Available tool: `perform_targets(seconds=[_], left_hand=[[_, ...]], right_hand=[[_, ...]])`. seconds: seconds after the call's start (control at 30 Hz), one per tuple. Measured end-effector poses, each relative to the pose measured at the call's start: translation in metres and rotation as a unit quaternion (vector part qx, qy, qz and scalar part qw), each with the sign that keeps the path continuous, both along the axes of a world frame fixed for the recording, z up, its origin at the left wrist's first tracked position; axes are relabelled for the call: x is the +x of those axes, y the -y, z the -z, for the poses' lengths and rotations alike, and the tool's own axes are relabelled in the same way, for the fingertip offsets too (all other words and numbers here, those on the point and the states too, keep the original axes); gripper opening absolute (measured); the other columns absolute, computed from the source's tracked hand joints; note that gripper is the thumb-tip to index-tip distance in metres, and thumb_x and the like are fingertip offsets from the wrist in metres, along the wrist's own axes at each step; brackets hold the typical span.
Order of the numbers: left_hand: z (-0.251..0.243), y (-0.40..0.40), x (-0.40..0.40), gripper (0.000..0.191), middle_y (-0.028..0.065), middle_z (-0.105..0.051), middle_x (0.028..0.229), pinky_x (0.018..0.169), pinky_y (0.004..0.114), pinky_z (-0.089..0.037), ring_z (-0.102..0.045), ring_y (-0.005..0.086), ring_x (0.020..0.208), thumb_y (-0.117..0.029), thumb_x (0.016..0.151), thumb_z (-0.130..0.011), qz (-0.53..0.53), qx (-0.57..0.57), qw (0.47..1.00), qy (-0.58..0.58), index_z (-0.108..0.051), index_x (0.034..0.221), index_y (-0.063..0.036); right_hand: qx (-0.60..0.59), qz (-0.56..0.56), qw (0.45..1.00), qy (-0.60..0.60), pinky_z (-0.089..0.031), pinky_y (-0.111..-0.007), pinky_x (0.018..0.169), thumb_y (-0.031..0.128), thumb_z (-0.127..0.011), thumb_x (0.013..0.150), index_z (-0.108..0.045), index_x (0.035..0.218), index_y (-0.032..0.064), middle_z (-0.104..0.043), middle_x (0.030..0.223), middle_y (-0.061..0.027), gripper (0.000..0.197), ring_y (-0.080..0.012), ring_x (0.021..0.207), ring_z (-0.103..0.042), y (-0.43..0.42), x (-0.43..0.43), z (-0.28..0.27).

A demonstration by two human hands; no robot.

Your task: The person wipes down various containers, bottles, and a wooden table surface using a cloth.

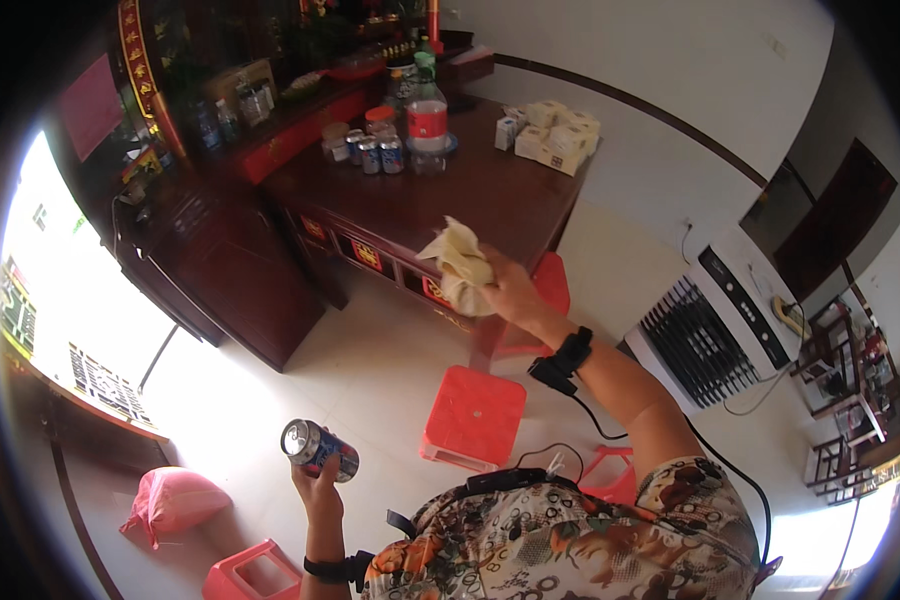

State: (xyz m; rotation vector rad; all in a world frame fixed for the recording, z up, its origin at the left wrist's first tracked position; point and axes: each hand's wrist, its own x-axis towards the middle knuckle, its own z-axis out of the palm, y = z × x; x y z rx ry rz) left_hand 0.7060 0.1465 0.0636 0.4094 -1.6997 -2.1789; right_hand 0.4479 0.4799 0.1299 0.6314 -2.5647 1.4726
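Note:
My left hand (pixel 321 480) is wrapped around a blue and silver drink can (pixel 319 450), low over the tiled floor, its top with the pull tab facing up and left. In my right hand (pixel 511 289) is a crumpled cream cloth (pixel 463 274), held above the front edge of the dark wooden table (pixel 450 199). More drink cans (pixel 380 154) stand together on the table, beside a jar with an orange lid (pixel 380 120) and a large plastic bottle with a red label (pixel 427 120). Packs of tissues (pixel 559 139) are piled at the table's far right corner.
Red plastic stools (pixel 476 416) stand below and beside the table. A dark cabinet (pixel 225 270) is at the left. An air cooler (pixel 709 322) stands on the right. A pink sack (pixel 180 499) lies on the floor at the lower left. Black cables run beside my right arm.

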Motion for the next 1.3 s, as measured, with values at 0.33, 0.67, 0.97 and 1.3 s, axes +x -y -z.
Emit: perform_targets(seconds=[0.33, 0.67, 0.97, 1.3], left_hand=[[-0.003, -0.006, -0.046, 0.044, 0.005, -0.064, 0.099, 0.082, 0.03, -0.05, -0.062, 0.0147, 0.089, -0.001, 0.072, -0.073, 0.0, -0.03, 0.998, 0.047, -0.056, 0.113, -0.0016], [0.016, 0.09, -0.152, 0.045, 0.0058, -0.065, 0.102, 0.085, 0.031, -0.05, -0.063, 0.0153, 0.092, -0.003, 0.072, -0.072, 0.102, -0.102, 0.988, 0.056, -0.057, 0.114, -0.0006], [0.009, 0.204, -0.236, 0.047, 0.0052, -0.063, 0.1, 0.083, 0.031, -0.049, -0.061, 0.0149, 0.09, -0.005, 0.071, -0.076, 0.118, -0.079, 0.985, 0.099, -0.056, 0.113, -0.0017], [0.013, 0.229, -0.29, 0.05, 0.0055, -0.064, 0.102, 0.085, 0.031, -0.05, -0.062, 0.0161, 0.092, -0.003, 0.073, -0.073, 0.172, -0.068, 0.978, 0.096, -0.054, 0.12, -0.0016]], right_hand=[[0.343, 0.065, 0.936, 0.037, -0.035, -0.049, 0.108, 0.05, -0.069, 0.081, -0.037, 0.146, 0.0165, -0.024, 0.15, -0.0246, 0.08, -0.0463, 0.138, -0.027, -0.02, -0.107, 0.116], [0.322, 0.31, 0.891, 0.072, -0.018, -0.065, 0.109, 0.052, -0.061, 0.085, -0.033, 0.148, 0.0181, -0.01, 0.156, -0.0244, 0.077, -0.0474, 0.143, -0.01, 0.013, -0.143, 0.137], [0.344, 0.481, 0.802, 0.084, -0.013, -0.067, 0.109, 0.055, -0.056, 0.086, -0.035, 0.147, 0.0187, -0.006, 0.157, -0.0268, 0.074, -0.048, 0.144, -0.004, 0.031, -0.134, 0.142], [0.374, 0.469, 0.797, 0.07, -0.013, -0.067, 0.109, 0.053, -0.053, 0.088, -0.035, 0.147, 0.0208, -0.009, 0.157, -0.0231, 0.07, -0.0467, 0.144, -0.008, 0.021, -0.145, 0.152]])
